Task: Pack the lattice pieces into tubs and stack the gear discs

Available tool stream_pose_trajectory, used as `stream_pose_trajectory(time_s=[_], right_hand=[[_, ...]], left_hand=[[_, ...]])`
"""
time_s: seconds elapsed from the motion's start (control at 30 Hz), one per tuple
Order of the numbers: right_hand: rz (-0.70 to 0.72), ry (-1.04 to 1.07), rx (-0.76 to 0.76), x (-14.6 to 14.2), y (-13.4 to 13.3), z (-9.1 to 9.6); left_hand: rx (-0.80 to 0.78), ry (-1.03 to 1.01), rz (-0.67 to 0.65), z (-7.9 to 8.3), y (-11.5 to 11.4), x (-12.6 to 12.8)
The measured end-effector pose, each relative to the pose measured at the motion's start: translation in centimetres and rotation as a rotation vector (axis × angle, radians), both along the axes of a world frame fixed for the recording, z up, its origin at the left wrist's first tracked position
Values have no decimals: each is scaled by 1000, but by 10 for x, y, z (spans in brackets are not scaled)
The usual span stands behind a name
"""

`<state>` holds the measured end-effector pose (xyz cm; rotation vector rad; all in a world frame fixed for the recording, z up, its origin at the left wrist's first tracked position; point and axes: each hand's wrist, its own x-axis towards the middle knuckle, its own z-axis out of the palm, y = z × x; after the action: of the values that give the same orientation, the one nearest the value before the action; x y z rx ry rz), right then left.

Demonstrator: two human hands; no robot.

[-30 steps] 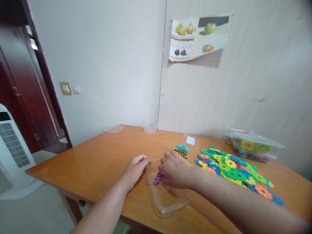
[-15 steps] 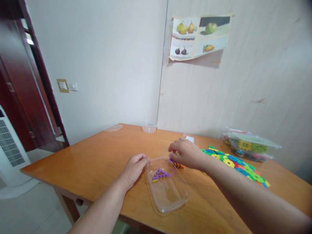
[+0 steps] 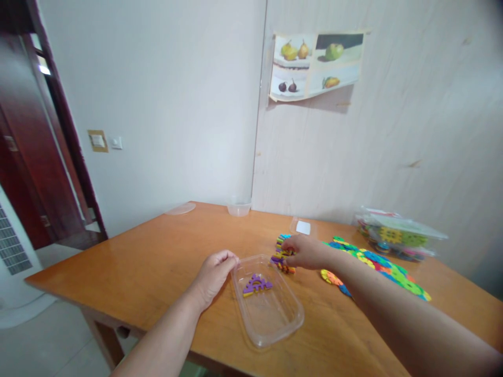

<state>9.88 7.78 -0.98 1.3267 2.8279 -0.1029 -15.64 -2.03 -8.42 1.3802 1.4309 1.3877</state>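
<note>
A purple triangle block (image 3: 257,279) is in the clear plastic box (image 3: 261,341); more colorful blocks (image 3: 283,266) are left just outside. The left hand (image 3: 214,275) pinches the box's rim; the right hand (image 3: 306,252) touches those blocks, but I can't tell its grip.

A pale, softly lit room

A vertical seam (image 3: 258,125) divides the smooth whitish wall (image 3: 165,94) from a faintly grained panel (image 3: 334,162) on the right. On that panel hangs a sheet of fruit paintings (image 3: 316,65), its lower edge slanting and throwing a shadow. Near the left end of the smooth wall sit a tan-edged switch (image 3: 98,141) and, just beside it, a white wall fitting (image 3: 117,143). Farther left stands a dark red door (image 3: 29,136), a small bright light (image 3: 44,69) showing near its top. A white appliance with a grille (image 3: 13,241) stands on pale tiled floor (image 3: 65,337), near the orange-brown wooden counter (image 3: 157,251).
</note>
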Motion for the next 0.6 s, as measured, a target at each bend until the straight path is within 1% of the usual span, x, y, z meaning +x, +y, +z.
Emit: stream_pose_trajectory(time_s=[0.13, 0.2, 0.23, 0.3, 0.43, 0.5, 0.6], right_hand=[[-44, 91, 49, 0, -3, 5], [-23, 165, 96, -3, -11, 10], [10, 192, 117, -6, -17, 13], [120, 200, 151, -15, -32, 17], [329, 126, 181, -38, -61, 17], [378, 72, 188, -46, -68, 12], [390, 2, 183, -54, -71, 5]], left_hand=[[-2, -2, -1, -2, 1, -1], [-3, 1, 1, -3, 2, -1], [-2, 2, 0, -3, 2, -1], [1, -1, -6, -3, 2, -1], [-7, -23, -17, -3, 2, -1], [-9, -26, -19, -2, 1, 0], [-3, -15, -15, -2, 1, 0]])
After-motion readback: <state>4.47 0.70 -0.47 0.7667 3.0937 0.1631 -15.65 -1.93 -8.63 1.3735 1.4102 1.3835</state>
